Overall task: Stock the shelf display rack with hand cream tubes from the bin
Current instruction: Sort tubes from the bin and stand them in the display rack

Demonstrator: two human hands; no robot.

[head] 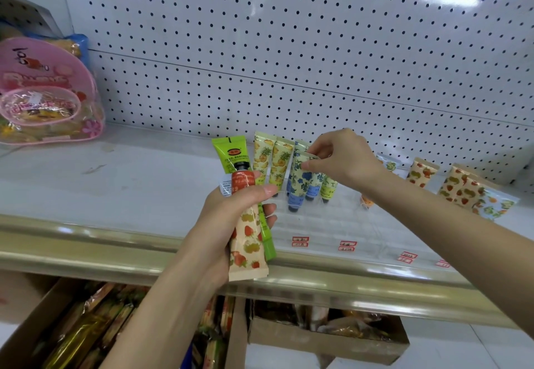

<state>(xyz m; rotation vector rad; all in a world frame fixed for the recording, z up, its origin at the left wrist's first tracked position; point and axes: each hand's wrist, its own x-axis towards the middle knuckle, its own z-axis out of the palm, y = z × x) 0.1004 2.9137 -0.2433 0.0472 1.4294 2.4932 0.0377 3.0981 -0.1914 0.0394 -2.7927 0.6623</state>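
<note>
My left hand (231, 218) grips a bunch of hand cream tubes in front of the shelf: a strawberry-print tube (248, 247) with an orange cap end up, and green tubes (231, 153) behind it. My right hand (341, 157) pinches the top edge of a blue-flower tube (300, 178) standing cap down in the clear display rack (332, 224). Two pineapple-print tubes (273, 163) stand just left of it. More strawberry and floral tubes (462, 186) stand at the rack's right end.
A pink snack bag (43, 91) sits on the shelf at the left. White pegboard (289, 50) backs the shelf. Red price labels (346, 246) line the rack front. Below the shelf edge (86, 247) are open cardboard boxes (318, 339) with packaged goods.
</note>
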